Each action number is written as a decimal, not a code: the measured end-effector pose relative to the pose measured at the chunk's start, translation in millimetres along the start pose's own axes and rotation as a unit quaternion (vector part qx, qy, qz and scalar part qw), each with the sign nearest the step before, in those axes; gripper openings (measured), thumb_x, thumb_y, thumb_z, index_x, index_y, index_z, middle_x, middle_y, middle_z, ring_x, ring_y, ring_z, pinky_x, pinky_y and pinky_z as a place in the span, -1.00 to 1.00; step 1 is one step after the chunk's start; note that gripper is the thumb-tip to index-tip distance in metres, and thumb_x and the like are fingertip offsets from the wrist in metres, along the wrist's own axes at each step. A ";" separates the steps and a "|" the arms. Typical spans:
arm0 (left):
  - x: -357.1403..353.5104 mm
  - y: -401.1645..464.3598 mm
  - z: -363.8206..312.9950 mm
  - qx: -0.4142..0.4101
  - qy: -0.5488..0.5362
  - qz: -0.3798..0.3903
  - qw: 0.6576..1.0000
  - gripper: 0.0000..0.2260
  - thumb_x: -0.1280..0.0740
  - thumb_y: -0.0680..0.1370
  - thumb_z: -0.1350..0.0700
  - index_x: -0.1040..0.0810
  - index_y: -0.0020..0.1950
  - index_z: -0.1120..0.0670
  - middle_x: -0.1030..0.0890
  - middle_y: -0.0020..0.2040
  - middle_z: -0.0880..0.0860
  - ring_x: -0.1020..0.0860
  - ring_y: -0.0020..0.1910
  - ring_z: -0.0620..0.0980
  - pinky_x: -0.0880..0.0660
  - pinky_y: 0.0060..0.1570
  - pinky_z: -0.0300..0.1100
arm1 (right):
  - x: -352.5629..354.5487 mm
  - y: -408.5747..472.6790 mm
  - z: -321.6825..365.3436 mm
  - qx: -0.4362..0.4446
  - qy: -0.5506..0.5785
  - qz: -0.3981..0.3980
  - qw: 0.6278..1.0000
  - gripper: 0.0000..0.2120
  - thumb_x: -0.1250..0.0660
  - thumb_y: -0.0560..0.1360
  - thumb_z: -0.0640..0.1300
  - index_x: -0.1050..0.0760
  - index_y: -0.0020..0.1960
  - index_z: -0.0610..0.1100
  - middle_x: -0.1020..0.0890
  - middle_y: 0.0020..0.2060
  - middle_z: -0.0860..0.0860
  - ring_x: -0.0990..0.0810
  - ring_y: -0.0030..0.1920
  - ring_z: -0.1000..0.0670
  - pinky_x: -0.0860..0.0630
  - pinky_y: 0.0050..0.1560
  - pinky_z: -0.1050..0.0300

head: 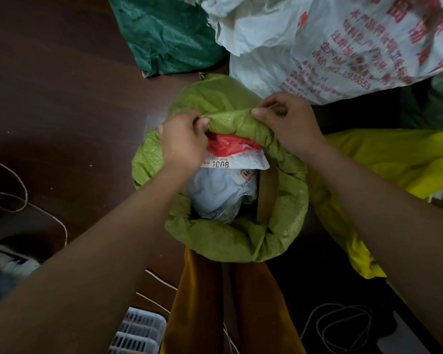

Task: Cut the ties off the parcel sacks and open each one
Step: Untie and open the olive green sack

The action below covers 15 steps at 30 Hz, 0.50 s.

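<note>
A light green woven sack stands open between my arms, its mouth rolled outward into a thick rim. My left hand pinches the far left part of that rim. My right hand grips the far right part, thumb pressed on the fold. Inside lie a red and white plastic parcel with a label reading 1008, a pale grey mailer and a brown cardboard piece. No tie shows on this sack.
A white printed sack and a dark green sack lie behind. A yellow sack lies at right, an orange one below. Loose string curls on the brown floor, more string lower right. A white plastic crate sits at the bottom.
</note>
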<state>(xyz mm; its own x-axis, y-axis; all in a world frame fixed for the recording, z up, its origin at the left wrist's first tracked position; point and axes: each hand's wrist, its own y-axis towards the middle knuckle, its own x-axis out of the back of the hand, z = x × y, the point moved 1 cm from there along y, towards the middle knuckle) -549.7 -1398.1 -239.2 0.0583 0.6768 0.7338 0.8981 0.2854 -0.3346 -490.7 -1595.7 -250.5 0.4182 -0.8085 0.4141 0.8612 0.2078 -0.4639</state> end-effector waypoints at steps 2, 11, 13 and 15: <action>-0.2 6.8 0.4 0.049 -0.062 0.026 0.996 -0.81 -0.27 0.60 0.16 -0.52 -0.21 0.15 -0.50 -0.29 0.04 -0.47 -0.23 0.04 -0.45 -0.11 -0.06 | 1.9 -1.2 -2.1 0.013 -0.001 -0.029 0.999 -0.82 -0.47 0.44 -0.03 -0.57 -0.02 -0.08 -0.60 -0.11 0.14 -0.54 -0.10 0.25 -0.48 -0.03 0.34; -1.1 21.3 -4.0 0.171 -0.137 0.092 0.971 -0.67 -0.20 0.61 0.16 -0.34 -0.37 0.06 -0.33 -0.43 -0.04 -0.30 -0.43 -0.12 -0.28 -0.41 -0.23 | -16.1 -22.7 6.1 0.216 -0.287 0.032 0.933 -0.45 -0.47 0.33 0.23 -0.50 0.19 -0.05 -0.54 0.13 -0.01 -0.49 0.14 -0.06 -0.46 0.14 -0.01; -0.8 24.2 -7.7 0.209 -0.149 0.115 0.960 -0.70 -0.21 0.62 0.13 -0.40 -0.33 0.04 -0.42 -0.37 -0.05 -0.38 -0.39 -0.16 -0.31 -0.50 -0.39 | -15.5 -23.1 -0.3 0.180 -0.285 0.056 0.940 -0.48 -0.49 0.35 0.13 -0.45 0.23 0.00 -0.53 0.17 0.00 -0.50 0.17 -0.08 -0.51 0.12 -0.13; 0.0 26.8 -10.4 0.246 -0.160 0.128 0.947 -0.74 -0.23 0.62 0.10 -0.45 -0.29 0.02 -0.48 -0.31 -0.08 -0.42 -0.33 -0.21 -0.33 -0.42 -0.41 | -14.0 -22.8 -4.7 0.170 -0.246 0.054 0.953 -0.59 -0.44 0.44 0.04 -0.48 0.25 -0.01 -0.56 0.18 -0.02 -0.53 0.16 -0.12 -0.51 0.11 -0.14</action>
<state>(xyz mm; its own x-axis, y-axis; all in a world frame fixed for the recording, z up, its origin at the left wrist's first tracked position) -521.1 -1397.5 -242.1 0.0412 0.9155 0.4001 0.5557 0.3118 -0.7707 -517.6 -1591.7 -249.3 0.5229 -0.4331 0.7342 0.8137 0.5101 -0.2786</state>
